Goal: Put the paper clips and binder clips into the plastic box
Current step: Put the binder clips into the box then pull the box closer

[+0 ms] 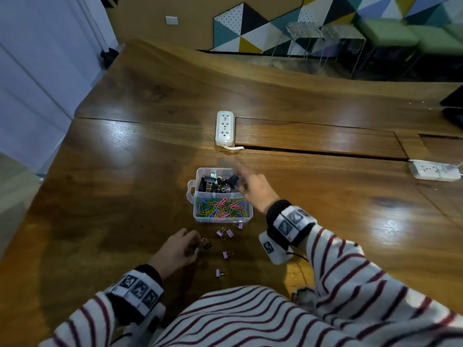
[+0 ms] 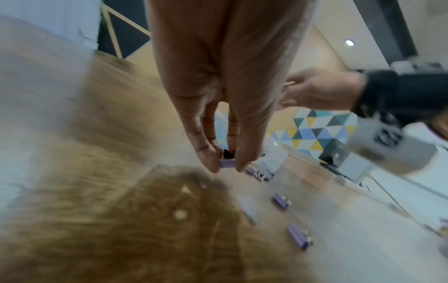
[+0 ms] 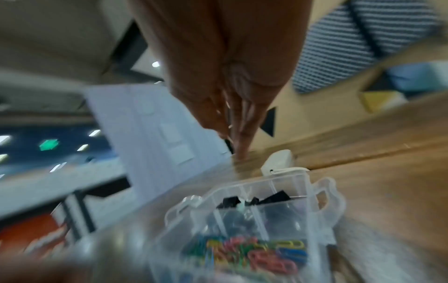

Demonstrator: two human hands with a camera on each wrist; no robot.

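Meanwhile the left hand [image 1: 175,249] pinches a purple binder clip [image 2: 227,163] (a black one behind), while the right hand [image 1: 253,187], fingers loosely extended, hovers over the plastic box [image 1: 198,216], 5 purple clips [image 1: 227,254] lying nearby.

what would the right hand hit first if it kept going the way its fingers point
Probably the power strip. The right hand hovers over the box's far compartment, fingers aimed away from the person. Beyond them lies bare table, then the strip. The blur leaves height and exact line unclear.
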